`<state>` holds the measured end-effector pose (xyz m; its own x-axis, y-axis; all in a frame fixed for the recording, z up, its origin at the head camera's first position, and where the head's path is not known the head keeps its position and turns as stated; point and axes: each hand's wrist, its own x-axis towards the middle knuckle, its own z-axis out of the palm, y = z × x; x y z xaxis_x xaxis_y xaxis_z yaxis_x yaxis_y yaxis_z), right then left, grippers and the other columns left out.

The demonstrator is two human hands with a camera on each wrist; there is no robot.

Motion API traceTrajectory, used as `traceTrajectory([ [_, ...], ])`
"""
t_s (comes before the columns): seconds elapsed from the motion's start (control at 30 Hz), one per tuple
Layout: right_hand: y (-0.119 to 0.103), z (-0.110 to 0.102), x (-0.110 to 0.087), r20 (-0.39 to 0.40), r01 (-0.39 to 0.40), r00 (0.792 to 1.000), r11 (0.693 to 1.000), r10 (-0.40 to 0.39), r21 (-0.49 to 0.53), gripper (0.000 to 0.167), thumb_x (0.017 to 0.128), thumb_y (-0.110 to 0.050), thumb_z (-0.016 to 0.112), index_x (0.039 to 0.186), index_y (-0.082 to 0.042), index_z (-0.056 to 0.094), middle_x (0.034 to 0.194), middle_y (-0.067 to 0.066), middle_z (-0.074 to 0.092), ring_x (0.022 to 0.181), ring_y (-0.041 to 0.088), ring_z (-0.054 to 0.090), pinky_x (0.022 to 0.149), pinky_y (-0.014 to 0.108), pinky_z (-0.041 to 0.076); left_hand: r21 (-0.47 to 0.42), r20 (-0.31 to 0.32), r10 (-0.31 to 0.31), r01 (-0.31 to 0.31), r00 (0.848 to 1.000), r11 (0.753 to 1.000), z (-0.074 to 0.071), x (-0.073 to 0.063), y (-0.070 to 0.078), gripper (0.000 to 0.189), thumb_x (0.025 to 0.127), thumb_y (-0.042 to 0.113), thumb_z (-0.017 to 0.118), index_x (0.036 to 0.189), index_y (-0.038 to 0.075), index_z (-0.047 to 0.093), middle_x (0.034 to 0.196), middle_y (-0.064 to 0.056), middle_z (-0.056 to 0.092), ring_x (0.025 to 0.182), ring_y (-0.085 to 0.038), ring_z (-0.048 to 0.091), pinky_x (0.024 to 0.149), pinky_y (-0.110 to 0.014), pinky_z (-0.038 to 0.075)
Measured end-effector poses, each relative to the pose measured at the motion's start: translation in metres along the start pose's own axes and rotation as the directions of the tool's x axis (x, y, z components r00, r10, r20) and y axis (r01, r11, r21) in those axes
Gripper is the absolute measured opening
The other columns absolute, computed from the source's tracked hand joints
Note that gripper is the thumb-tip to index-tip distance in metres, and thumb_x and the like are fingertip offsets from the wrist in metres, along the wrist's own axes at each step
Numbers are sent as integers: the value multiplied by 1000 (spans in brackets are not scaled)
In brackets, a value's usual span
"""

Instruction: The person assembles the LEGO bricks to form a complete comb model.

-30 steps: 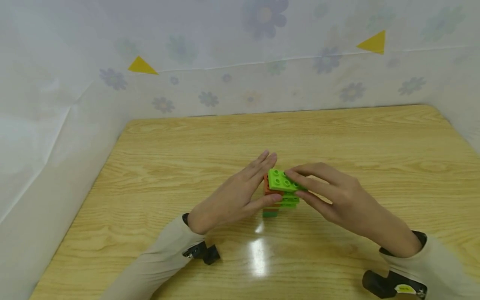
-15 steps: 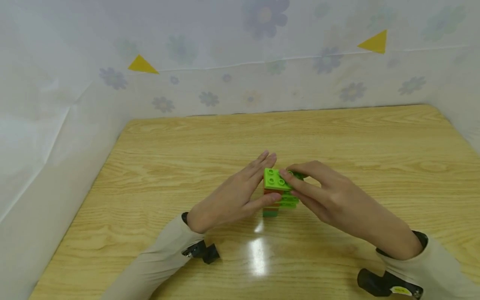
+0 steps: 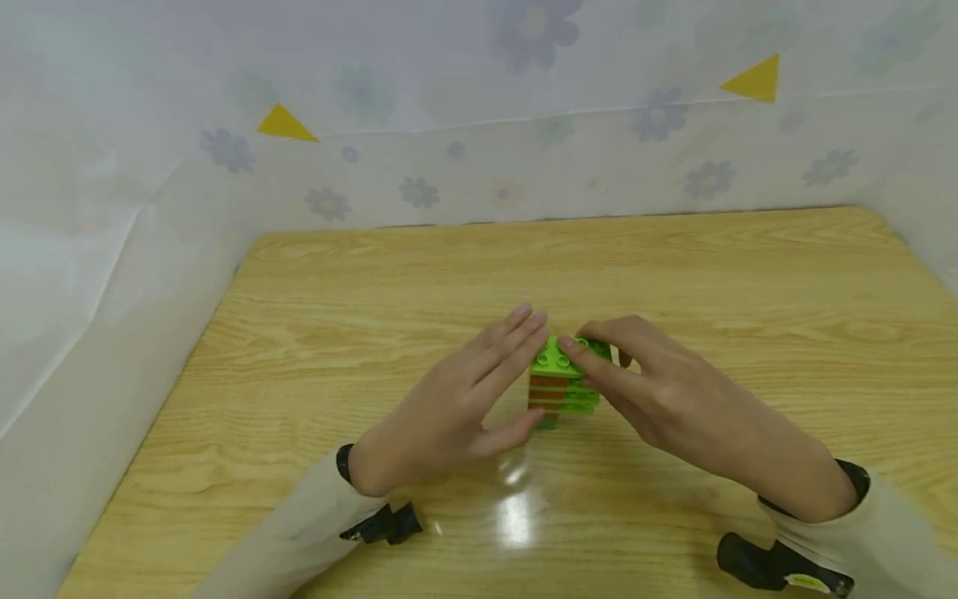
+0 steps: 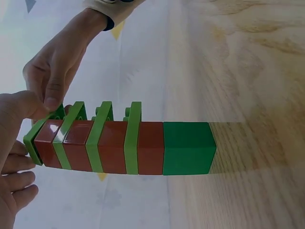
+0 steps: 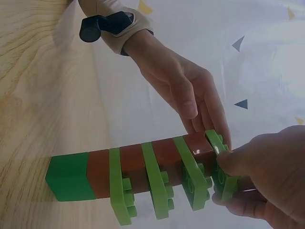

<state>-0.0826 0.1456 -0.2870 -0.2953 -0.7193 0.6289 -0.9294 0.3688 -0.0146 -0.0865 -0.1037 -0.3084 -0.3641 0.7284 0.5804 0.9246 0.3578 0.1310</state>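
A narrow tower of toy building bricks stands upright on the table. Its base is a dark green brick (image 5: 71, 176), with brown bricks (image 4: 113, 145) and light green studded plates (image 5: 152, 181) alternating above. The plates jut out on the right side. My right hand (image 3: 674, 387) pinches the topmost light green plate (image 3: 554, 359), which sits on the highest brown brick. Beside the tower's left, my left hand (image 3: 445, 403) has its fingers extended and thumb apart, close to the upper bricks. Whether those fingertips touch the tower I cannot tell.
The wood-grain table (image 3: 359, 291) surrounds the tower. A pale flower-patterned sheet (image 3: 464, 100) hangs behind and at the sides, with yellow triangles (image 3: 754, 80) on it. A black wrist device (image 3: 385, 524) is on each forearm.
The top light green plate has shifted left and now lies level over the brown brick. My left thumb has drawn back from the tower's front, and the left hand has moved slightly left.
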Motion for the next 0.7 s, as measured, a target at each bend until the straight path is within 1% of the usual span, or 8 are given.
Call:
traceTrajectory([
  [0.1,0,0,0,5,-4,1000,1000,4,-2,43,106,-19,30,144,-8,45,113,17,56,84,22,55,61,30,50,6,-19,50,-50,999,999,-1,-3,4,62,89,20,69,136,-12,45,143,-24,45,138,-33,36,114,-36,31],
  [0.23,-1,0,0,14,-33,999,999,33,4,42,106,-21,31,129,0,59,114,17,57,91,26,59,68,35,54,3,-34,78,-78,996,997,-1,-5,5,56,90,19,66,133,-12,49,139,-26,48,135,-33,42,112,-36,34],
  [0.3,-2,0,-1,3,-46,999,999,46,13,42,106,-22,32,127,1,60,116,17,58,97,29,60,73,37,54,-6,-38,83,-83,996,997,-1,-5,5,55,90,18,65,133,-13,48,139,-27,48,134,-33,42,112,-35,34],
  [0.4,-2,1,-2,-48,-27,998,1000,27,9,40,106,-21,35,124,2,62,121,17,60,104,31,60,81,37,52,-4,-42,95,-95,995,995,-1,-5,5,55,89,14,64,132,-14,48,138,-28,49,133,-34,43,112,-35,34],
  [0.5,-2,1,-6,-95,14,995,1000,-14,-9,38,106,-17,36,123,5,63,125,17,62,109,32,60,95,31,49,5,-45,105,-105,993,994,0,-4,5,55,86,12,64,131,-14,48,137,-28,49,132,-35,44,112,-35,34],
  [0.57,-2,3,-9,-120,31,992,999,-31,-10,37,106,-15,36,124,5,62,127,18,61,116,29,58,103,26,43,12,-50,109,-109,993,994,1,-4,5,56,84,11,65,130,-15,49,136,-28,50,131,-35,45,112,-35,35],
  [0.63,-2,4,-10,-132,31,991,1000,-31,-3,37,106,-15,37,126,4,61,128,18,60,123,25,55,108,23,36,19,-54,114,-113,992,993,1,-3,5,56,83,11,66,130,-15,49,135,-29,50,131,-35,46,111,-35,35],
  [0.7,-2,5,-11,-147,27,989,1000,-25,15,36,106,-15,38,128,4,60,128,19,60,127,21,51,108,22,36,23,-59,117,-116,991,993,2,-3,6,57,82,11,67,130,-15,49,135,-29,50,131,-35,46,111,-35,35],
])
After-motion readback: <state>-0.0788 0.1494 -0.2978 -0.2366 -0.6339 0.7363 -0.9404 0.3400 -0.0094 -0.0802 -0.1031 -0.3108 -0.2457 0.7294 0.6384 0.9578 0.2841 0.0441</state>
